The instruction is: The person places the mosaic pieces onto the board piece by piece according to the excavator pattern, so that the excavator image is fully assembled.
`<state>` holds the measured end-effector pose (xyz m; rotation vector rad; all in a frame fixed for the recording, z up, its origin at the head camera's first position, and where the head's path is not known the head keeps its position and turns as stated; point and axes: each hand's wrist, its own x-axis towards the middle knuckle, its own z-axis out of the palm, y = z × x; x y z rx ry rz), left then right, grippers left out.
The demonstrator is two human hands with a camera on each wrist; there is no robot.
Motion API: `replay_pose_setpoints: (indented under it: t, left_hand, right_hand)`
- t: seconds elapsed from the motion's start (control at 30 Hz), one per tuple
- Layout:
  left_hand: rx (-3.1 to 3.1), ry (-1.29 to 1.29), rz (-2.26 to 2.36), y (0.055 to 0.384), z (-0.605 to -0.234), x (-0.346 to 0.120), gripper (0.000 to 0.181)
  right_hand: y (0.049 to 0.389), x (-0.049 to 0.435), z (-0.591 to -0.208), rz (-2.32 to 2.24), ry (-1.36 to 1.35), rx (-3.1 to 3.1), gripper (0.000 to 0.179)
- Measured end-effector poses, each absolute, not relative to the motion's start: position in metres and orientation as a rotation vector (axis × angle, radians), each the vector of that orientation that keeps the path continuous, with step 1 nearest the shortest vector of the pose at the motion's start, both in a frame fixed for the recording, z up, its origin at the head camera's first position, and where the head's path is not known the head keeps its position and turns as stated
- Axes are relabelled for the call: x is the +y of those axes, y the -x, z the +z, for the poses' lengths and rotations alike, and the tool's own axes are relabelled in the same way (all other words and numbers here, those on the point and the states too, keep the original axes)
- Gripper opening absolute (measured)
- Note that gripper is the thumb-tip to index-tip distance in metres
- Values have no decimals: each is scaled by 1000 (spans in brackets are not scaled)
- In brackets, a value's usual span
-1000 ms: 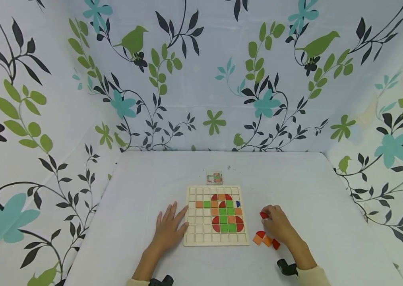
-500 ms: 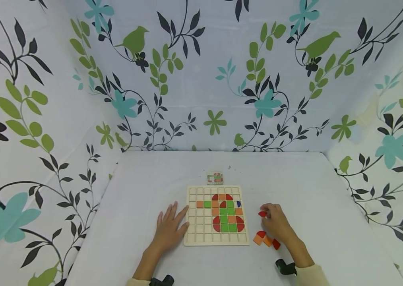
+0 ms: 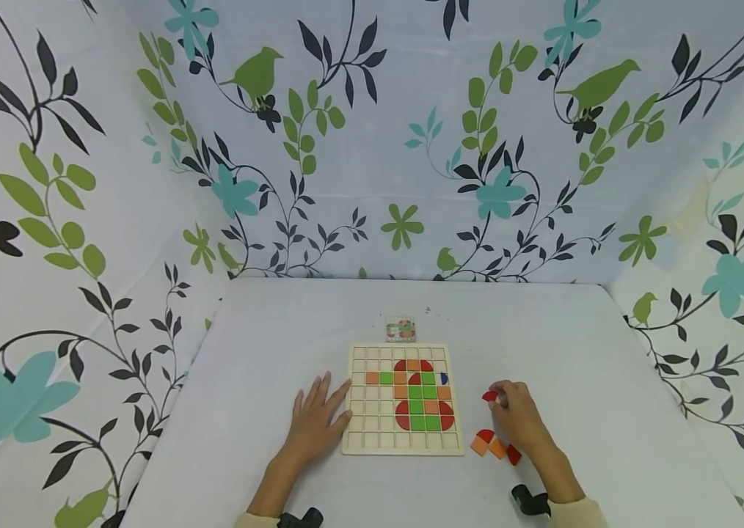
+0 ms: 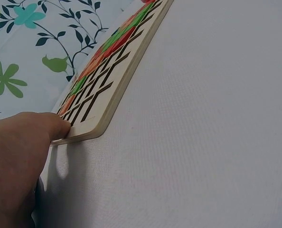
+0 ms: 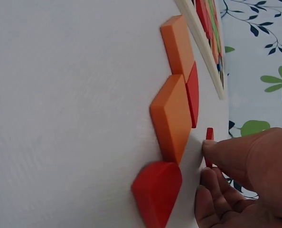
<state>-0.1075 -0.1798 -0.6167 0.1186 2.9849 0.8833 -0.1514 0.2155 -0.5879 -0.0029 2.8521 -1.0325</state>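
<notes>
A wooden grid board [image 3: 370,425] lies on the white table, its right part filled with red, orange and green pieces and one small blue piece [image 3: 443,378]. My left hand [image 3: 315,425] rests spread at the board's left edge; in the left wrist view the thumb [image 4: 60,126] touches the board's corner. Right of the board, my right hand [image 3: 520,416] pinches a red rounded piece [image 3: 489,396] between thumb and fingertips. That red piece [image 5: 209,134] is mostly hidden behind the thumb in the right wrist view.
Near my right hand lie two orange squares [image 5: 172,116], a red rounded piece [image 5: 193,97] and another red piece [image 5: 156,190]. A small pattern card [image 3: 401,331] lies behind the board. Patterned cloth [image 3: 345,220] hangs beyond the table.
The red piece has turned slightly in my right fingers, which otherwise hardly move. My left hand stays at the board. The whole head view has shifted a little.
</notes>
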Motion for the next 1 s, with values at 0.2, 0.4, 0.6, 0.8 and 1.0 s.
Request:
replay_pose_setpoints:
  t: [0.2,0.4,0.6,0.8,1.0]
  left_hand:
    - [2997,-105,862,107,-617,-181,58]
    - [2989,-115,866,107,-617,-181,58]
    - [2989,-118,856,107,-618,-179,58]
    - [2987,-132,884,108,-616,-178,58]
    - [2984,-124,865,107,-616,-178,58]
  right_hand:
    - [161,211,-591,-1000,46,2861,28]
    - [186,200,-597,-947,112,2916,26]
    - [210,182,-597,-923,169,2926,23]
    - [222,158,-586,-904,126,2979,25]
    - [219,123,-577,-880,309,2977,26]
